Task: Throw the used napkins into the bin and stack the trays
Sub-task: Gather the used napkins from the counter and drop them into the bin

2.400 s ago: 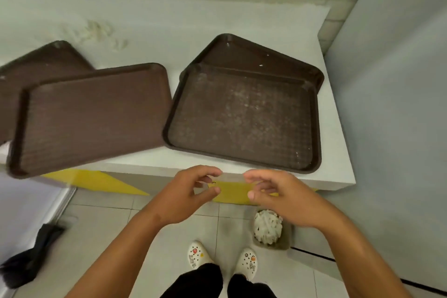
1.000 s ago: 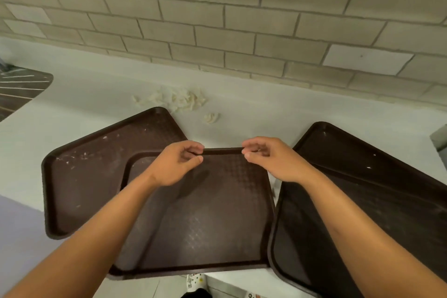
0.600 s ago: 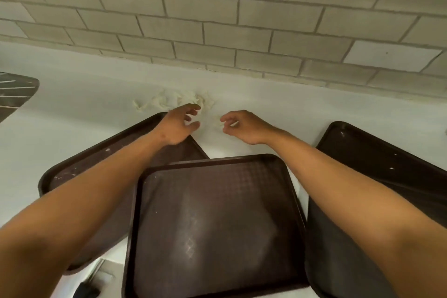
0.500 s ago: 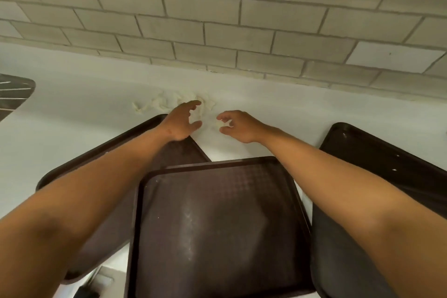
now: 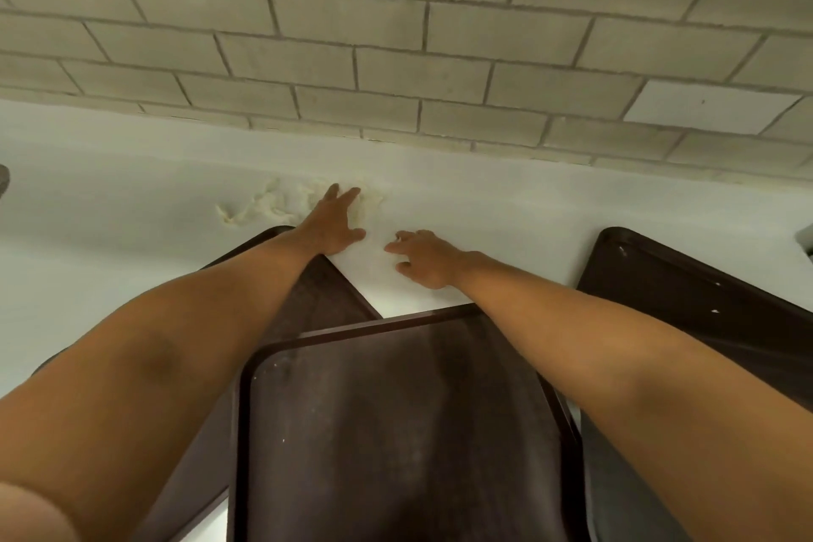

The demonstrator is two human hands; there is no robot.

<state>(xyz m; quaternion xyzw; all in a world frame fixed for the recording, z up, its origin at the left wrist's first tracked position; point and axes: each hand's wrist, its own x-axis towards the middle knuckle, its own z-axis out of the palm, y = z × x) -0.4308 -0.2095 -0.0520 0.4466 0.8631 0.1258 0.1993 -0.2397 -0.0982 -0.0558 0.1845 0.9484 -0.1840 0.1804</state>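
Crumpled white napkins (image 5: 259,209) lie on the white counter (image 5: 528,211) near the brick wall. My left hand (image 5: 334,220) reaches over them, fingers spread, its fingertips on the right part of the pile. Just to the right, my right hand (image 5: 424,257) rests on the counter with its fingers apart; a small white scrap shows at its fingertips. A dark brown tray (image 5: 396,431) lies right in front of me, overlapping a second tray (image 5: 325,295) to its left. A third brown tray (image 5: 704,312) lies at the right.
A grey brick wall (image 5: 396,57) closes off the back of the counter. A dark object (image 5: 3,180) pokes in at the left edge. Bare counter runs to the left of the napkins and between the wall and the right tray.
Both hands have moved from the floor side over the trays to the back of the counter. In the last half second the left hand went further onto the napkin pile.
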